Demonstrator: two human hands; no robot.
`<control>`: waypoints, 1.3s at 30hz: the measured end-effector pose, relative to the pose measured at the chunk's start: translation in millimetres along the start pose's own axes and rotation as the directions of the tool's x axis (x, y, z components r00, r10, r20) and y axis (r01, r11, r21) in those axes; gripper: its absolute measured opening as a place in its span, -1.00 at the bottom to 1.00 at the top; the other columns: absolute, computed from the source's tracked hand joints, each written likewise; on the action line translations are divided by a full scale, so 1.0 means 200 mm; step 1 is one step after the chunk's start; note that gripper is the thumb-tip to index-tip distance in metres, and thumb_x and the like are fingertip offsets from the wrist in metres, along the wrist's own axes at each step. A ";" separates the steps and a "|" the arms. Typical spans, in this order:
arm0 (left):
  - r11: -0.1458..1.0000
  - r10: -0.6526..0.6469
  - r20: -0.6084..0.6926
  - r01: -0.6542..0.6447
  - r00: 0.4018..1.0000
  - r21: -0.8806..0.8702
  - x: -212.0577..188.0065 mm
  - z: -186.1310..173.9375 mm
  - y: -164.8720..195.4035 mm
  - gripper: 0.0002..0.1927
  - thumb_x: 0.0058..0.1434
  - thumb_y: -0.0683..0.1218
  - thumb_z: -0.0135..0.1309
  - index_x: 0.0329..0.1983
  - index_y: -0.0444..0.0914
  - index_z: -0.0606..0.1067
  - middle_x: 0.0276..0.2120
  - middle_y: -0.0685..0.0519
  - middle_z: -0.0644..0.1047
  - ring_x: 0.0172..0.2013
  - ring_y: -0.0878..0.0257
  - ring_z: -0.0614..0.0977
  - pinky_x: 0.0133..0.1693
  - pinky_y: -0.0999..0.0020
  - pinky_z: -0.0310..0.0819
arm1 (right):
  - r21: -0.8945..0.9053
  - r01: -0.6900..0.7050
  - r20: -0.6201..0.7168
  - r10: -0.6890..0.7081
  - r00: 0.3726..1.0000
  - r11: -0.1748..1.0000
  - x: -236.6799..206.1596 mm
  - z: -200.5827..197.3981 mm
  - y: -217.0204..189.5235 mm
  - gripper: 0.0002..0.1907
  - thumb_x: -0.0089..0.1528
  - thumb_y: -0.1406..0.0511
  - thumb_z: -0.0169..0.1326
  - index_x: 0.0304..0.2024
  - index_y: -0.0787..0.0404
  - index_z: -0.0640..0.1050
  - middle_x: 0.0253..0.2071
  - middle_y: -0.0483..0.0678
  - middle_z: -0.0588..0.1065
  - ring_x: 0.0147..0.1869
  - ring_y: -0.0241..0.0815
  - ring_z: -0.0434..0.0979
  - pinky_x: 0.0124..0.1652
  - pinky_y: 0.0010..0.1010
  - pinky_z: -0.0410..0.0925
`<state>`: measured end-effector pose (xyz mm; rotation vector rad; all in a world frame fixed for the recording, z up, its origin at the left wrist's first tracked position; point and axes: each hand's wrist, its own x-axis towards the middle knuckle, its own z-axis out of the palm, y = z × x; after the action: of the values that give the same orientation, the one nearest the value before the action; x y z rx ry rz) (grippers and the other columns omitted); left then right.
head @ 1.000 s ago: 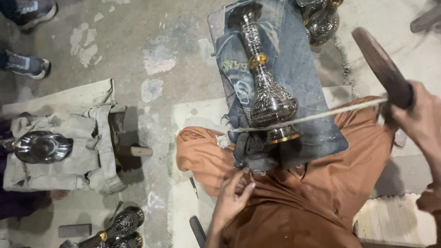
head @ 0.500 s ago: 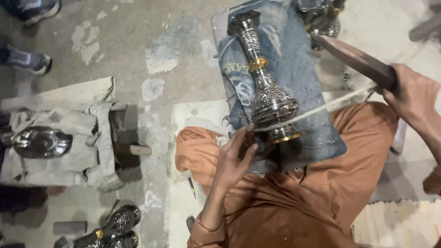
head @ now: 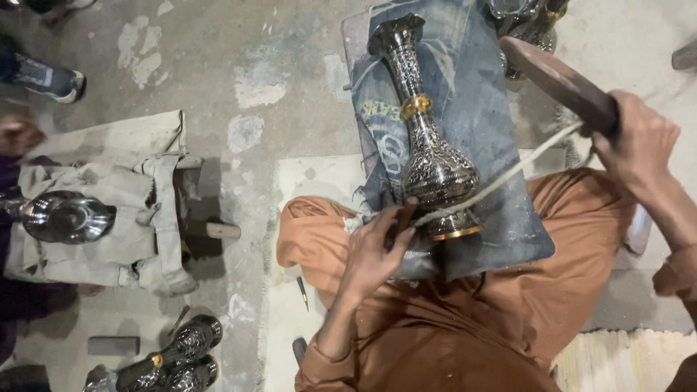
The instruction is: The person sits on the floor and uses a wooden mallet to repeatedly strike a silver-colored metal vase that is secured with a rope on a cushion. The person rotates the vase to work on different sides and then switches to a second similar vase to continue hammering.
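An engraved silver-and-black metal vase (head: pixel 425 138) with a gold neck band lies on a blue denim cloth (head: pixel 472 94) over my lap. A pale cord (head: pixel 508 174) crosses its base and holds it down. My left hand (head: pixel 377 247) rests at the vase's lower belly, fingers pinched on a small dark tool (head: pixel 405 215) that touches the metal. My right hand (head: pixel 639 141) is raised at the right, gripping a dark wooden mallet (head: pixel 555 80) above the cloth.
On the left, another person's hand (head: pixel 18 134) is by a shiny silver vessel (head: pixel 62 216) on a grey cloth-covered block (head: pixel 123 218). Finished vases (head: pixel 170 356) lie at the bottom left, more metalware (head: pixel 526 22) at the top. Someone's shoe (head: pixel 47 76) is at the upper left.
My left hand has come up from my lap to the vase's base with the tool. My right hand has swung the mallet inward and lower towards the vase.
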<state>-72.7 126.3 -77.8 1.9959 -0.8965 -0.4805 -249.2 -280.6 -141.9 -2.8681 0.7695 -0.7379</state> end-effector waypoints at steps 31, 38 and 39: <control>1.000 -0.011 0.550 0.015 0.835 -0.003 -0.55 0.05 -0.27 -0.67 0.35 -0.09 0.07 0.16 -0.25 0.51 0.10 -0.12 0.59 0.03 -0.13 0.62 0.05 0.09 0.48 | -0.290 -0.092 0.718 0.280 0.637 0.953 -0.52 0.10 -0.11 -0.23 0.12 -0.06 0.22 0.35 -0.04 0.41 0.18 0.10 0.50 0.21 0.13 0.57 0.05 -0.07 0.50; 0.927 -0.360 0.622 0.193 0.695 0.321 -0.58 0.10 -0.29 -0.67 0.37 -0.02 0.02 0.13 -0.23 0.44 0.06 -0.11 0.56 0.04 -0.09 0.58 -0.01 0.01 0.47 | 0.188 -0.300 0.523 0.164 0.836 0.935 -0.04 -0.19 -0.26 -0.47 0.33 0.14 0.07 0.35 0.05 0.48 -0.01 0.11 0.63 -0.15 0.11 0.70 -0.13 -0.11 0.53; 0.906 -0.409 0.589 0.234 0.697 0.352 -0.58 0.08 -0.29 -0.68 0.36 0.00 0.03 0.13 -0.20 0.46 0.04 -0.10 0.56 0.04 -0.08 0.59 -0.01 0.02 0.47 | 0.306 -0.298 0.524 0.102 0.846 0.904 0.04 -0.22 -0.32 -0.45 0.31 0.11 0.10 0.34 0.08 0.48 -0.03 0.11 0.62 -0.13 0.07 0.69 -0.12 -0.15 0.54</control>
<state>-136.2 224.3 -135.0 2.2659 -1.0499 -1.4062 -234.6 -226.7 -87.2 -2.4030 0.7387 -0.0803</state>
